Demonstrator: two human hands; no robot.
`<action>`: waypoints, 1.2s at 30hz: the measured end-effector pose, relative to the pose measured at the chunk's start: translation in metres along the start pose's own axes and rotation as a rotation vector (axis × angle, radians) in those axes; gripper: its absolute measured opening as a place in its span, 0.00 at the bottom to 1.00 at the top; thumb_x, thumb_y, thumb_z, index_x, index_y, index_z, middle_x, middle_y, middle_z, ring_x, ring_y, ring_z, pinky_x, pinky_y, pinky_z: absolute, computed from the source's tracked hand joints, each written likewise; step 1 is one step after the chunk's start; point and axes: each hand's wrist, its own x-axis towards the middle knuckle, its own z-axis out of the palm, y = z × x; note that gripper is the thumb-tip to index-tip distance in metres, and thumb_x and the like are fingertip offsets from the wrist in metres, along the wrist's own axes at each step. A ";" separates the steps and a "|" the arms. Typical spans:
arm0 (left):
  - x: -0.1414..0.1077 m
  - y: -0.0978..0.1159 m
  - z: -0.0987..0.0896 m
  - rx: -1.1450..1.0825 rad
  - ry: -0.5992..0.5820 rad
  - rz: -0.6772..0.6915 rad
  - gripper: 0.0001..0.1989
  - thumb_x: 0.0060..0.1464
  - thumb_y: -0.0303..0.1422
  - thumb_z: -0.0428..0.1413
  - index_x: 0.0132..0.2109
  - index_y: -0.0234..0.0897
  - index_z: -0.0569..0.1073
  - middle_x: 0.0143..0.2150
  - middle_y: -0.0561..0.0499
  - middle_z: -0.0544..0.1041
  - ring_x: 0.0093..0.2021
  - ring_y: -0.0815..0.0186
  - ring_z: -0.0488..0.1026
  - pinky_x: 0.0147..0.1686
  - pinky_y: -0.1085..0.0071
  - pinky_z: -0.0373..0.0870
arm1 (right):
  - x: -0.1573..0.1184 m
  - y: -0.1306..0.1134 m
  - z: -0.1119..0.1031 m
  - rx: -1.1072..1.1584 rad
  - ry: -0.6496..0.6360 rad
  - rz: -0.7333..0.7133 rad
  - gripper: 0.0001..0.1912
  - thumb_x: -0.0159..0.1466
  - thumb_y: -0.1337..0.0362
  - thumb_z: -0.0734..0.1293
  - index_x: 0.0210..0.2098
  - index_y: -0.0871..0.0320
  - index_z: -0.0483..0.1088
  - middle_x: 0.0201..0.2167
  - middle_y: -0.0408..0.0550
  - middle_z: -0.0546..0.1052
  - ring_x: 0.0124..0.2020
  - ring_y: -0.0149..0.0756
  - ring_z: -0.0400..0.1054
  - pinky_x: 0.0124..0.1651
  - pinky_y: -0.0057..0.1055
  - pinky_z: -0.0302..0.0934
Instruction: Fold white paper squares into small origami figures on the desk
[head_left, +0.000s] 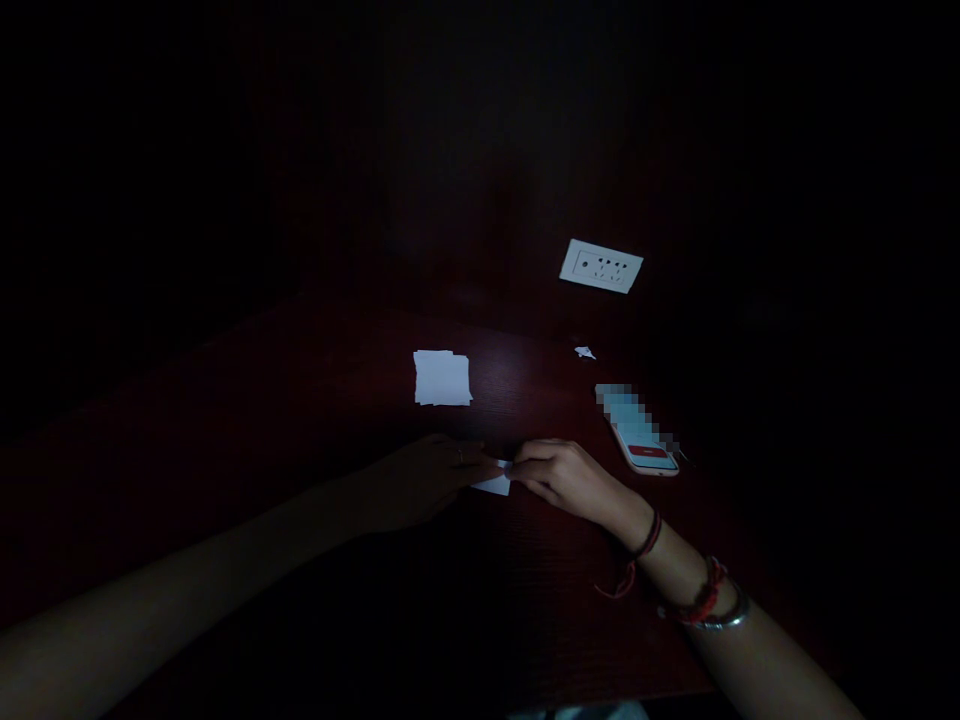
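A small piece of white paper point(493, 487) lies on the dark red table between my hands, partly covered by fingers. My left hand point(424, 482), in deep shadow with a ring on one finger, reaches in from the left and holds the paper's left part with its fingertips. From the right, my right hand point(562, 478) pinches the paper's right edge, its thumb and fingers close together. The fingertips of both hands nearly meet over the sheet. Beyond them sits a loose, uneven stack of white paper pieces point(442, 379).
A lit phone point(646, 452) lies to the right, partly pixelated. Behind it rests a small white scrap point(585, 352). A white wall socket point(601, 267) is at the back. The wood-grained table point(322, 370) fades into darkness, and bracelets point(705, 600) hang at my right wrist.
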 end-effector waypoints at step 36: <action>0.000 -0.004 0.004 0.063 -0.051 -0.009 0.25 0.52 0.20 0.45 0.56 0.43 0.56 0.57 0.54 0.59 0.57 0.61 0.52 0.51 0.64 0.53 | -0.001 -0.005 -0.012 -0.154 -0.092 0.013 0.13 0.58 0.71 0.58 0.39 0.56 0.69 0.30 0.45 0.69 0.32 0.30 0.62 0.36 0.26 0.55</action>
